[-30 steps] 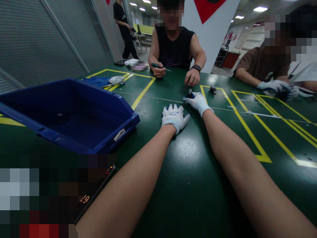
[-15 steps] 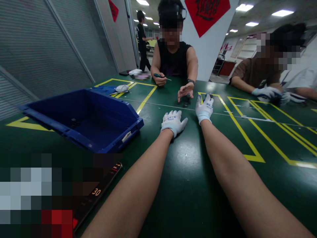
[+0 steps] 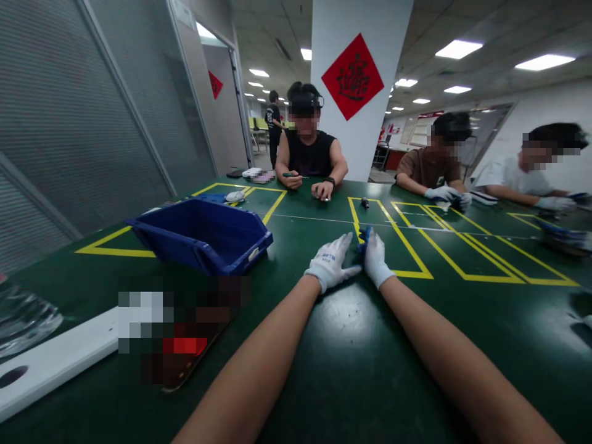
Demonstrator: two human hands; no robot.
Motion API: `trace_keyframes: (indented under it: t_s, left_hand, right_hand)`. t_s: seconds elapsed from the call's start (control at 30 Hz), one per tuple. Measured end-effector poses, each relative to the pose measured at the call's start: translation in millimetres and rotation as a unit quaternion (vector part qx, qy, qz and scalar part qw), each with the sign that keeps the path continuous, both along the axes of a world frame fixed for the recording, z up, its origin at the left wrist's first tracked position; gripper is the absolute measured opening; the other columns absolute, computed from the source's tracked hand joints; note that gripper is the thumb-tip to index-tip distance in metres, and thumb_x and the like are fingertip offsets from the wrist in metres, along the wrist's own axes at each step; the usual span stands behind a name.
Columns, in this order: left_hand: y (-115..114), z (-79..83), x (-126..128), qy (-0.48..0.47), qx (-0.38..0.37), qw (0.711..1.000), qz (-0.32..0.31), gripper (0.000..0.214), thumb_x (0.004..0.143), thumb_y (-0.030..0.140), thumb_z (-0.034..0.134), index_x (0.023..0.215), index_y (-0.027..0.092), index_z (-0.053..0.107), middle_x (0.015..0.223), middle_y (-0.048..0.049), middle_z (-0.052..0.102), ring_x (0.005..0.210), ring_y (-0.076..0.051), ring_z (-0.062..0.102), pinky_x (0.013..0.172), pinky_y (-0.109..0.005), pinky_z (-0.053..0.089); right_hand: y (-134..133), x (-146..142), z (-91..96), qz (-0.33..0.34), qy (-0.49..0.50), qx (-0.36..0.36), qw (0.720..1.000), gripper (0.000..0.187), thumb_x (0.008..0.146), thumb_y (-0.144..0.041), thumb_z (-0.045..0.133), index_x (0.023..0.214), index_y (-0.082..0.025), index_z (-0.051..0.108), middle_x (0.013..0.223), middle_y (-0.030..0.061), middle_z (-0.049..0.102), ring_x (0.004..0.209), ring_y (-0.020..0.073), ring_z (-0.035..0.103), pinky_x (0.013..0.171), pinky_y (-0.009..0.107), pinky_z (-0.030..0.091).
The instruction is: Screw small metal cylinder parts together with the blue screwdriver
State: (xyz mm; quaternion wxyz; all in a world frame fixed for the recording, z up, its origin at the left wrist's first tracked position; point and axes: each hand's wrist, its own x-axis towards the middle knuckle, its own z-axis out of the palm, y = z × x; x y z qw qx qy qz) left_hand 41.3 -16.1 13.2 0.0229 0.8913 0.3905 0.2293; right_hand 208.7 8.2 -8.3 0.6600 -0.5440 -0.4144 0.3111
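My left hand (image 3: 330,261), in a white glove with a blue-coated palm, rests low over the green table (image 3: 342,364). Its fingers stretch forward and its thumb points toward my other hand; I see nothing held. Beside it, my right hand (image 3: 374,254) is gloved the same way and turned on edge, palm facing left. Its fingers are extended and bunched in view, with nothing visible in them. Beyond my right fingertips, a small dark part (image 3: 365,202) stands near the far edge of a yellow-taped rectangle (image 3: 409,246).
A blue bin (image 3: 208,237) stands on the left. Nearer lie a phone (image 3: 185,370), a white slab (image 3: 69,351) and clear plastic (image 3: 28,314). Opposite, a person (image 3: 309,154) holds a screwdriver (image 3: 291,175). Two gloved co-workers sit at the right.
My right hand has drawn back from the small dark part toward my left hand. The person opposite has pulled a hand back, now over a small shiny thing. My view has tilted up.
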Motion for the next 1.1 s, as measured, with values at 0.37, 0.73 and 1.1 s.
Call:
trace_keyframes:
  t_s: [0.37,0.73,1.1]
  left_hand:
    - [-20.2,15.0,1.2,0.149,0.099,0.981,-0.078,0.039,0.089,0.033,0.049,0.126,0.023,0.054,0.125,-0.0098,0.059,0.107,-0.025,0.059,0.09,-0.039,0.045]
    - [-32.1,20.6,-10.3,0.219,0.151,0.958,-0.104,0.03,0.09,0.03,0.051,0.118,0.021,0.057,0.13,-0.011,0.054,0.105,-0.024,0.058,0.086,-0.039,0.044]
    - [-36.4,59.3,-40.4,-0.007,0.01,1.0,-0.005,0.033,0.093,0.032,0.04,0.123,0.025,0.051,0.125,-0.0031,0.059,0.108,-0.016,0.059,0.092,-0.026,0.045]
  right_hand:
    - [-62.9,-28.1,37.4,0.325,0.326,-0.099,0.882,0.068,0.086,-0.07,0.022,0.112,-0.018,0.058,0.08,0.0074,0.066,0.077,0.023,0.065,0.064,0.038,0.054]
    - [-72.1,-24.0,39.7,0.367,0.367,-0.125,0.845,0.076,0.083,-0.075,0.021,0.126,-0.017,0.048,0.095,0.0119,0.066,0.083,0.0265,0.066,0.069,0.049,0.053]
    - [-136.8,-9.2,24.2,0.276,-0.12,0.013,0.954,0.053,0.092,-0.057,0.032,0.129,-0.025,0.05,0.124,0.0086,0.056,0.108,0.0213,0.056,0.095,0.041,0.045]
